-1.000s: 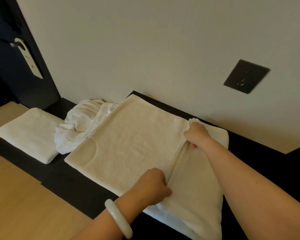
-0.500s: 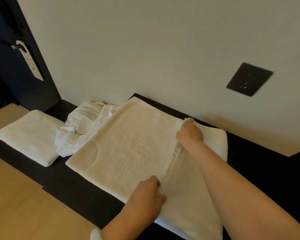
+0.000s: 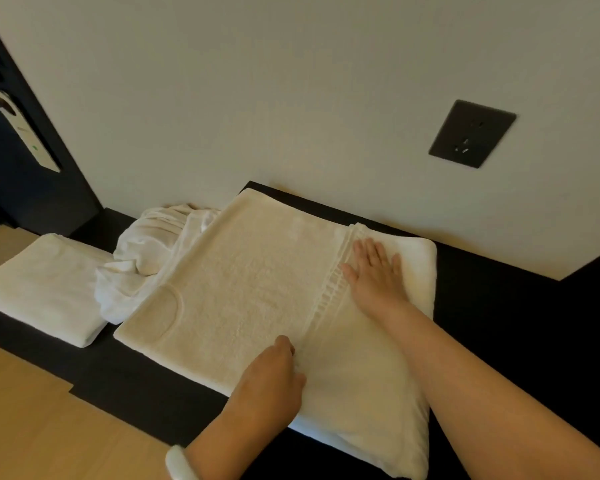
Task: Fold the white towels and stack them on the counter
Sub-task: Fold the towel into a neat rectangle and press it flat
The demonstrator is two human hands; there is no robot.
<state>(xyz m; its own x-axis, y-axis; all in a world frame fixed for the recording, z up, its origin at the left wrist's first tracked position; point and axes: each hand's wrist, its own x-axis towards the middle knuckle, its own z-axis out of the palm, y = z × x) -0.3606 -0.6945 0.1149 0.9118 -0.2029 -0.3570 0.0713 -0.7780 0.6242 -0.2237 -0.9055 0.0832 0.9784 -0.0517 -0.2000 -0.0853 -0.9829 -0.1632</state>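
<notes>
Right hand (image 3: 374, 271) flat, fingers spread, palm pressing far right part of towel (image 3: 250, 289). Left hand (image 3: 274, 375) at near edge, fingers curled, fingertips hidden: grip cannot tell. Towel spread on black counter (image 3: 136, 386), under both hands.

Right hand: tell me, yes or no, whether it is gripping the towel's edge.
No, the right hand lies flat on the towel with its fingers straight and spread, curled round nothing.
</notes>
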